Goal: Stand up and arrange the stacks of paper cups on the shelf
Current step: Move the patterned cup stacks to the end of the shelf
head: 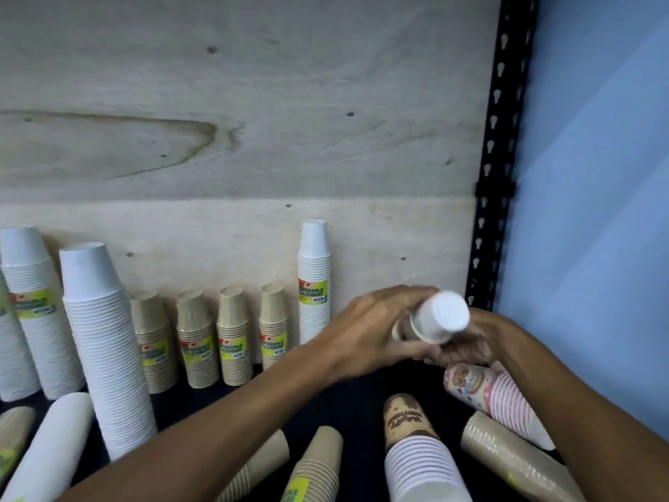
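Both hands hold one white cup stack [436, 318] tilted above the dark shelf [362, 400], near the back right corner. Left hand [365, 333] curls over its side; right hand [470, 342] grips from beneath. Four tan stacks [233, 336] stand upright along the wooden back panel [253, 121], well apart.
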The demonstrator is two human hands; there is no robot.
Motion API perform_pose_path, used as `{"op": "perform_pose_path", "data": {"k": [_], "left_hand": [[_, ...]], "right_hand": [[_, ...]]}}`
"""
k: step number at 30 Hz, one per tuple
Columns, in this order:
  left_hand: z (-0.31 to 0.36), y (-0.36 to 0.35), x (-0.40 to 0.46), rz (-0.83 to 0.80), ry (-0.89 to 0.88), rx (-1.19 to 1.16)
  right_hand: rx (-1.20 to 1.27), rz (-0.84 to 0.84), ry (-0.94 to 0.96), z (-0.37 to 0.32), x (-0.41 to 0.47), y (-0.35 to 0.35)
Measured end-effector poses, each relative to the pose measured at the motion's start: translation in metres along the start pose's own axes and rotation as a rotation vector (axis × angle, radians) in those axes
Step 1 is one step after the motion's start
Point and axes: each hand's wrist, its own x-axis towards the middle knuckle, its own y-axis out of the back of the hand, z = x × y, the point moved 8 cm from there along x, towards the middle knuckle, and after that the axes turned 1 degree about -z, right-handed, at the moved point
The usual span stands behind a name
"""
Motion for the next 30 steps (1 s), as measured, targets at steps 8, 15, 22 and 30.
{"op": "perform_pose_path", "data": {"k": [8, 15, 22, 30], "left_hand": [[-0.047, 0.034, 0.015, 0.218, 0.449, 0.002], [-0.071, 0.036, 0.013, 0.261, 0.640, 0.062], [-0.080, 0.041, 0.021, 0.313, 0.612, 0.129], [-0.090, 0.042, 0.029, 0.273, 0.591, 0.161]], "right_hand": [[-0.942, 0.341, -0.009, -0.002, 0.011, 0.042], [-1.226, 0.442, -0.001, 0.009, 0.018, 0.058], [-1.386, 0.377, 0.016, 0.015, 0.030, 0.060], [-1.331, 0.307, 0.067, 0.016, 0.030, 0.059]]}}
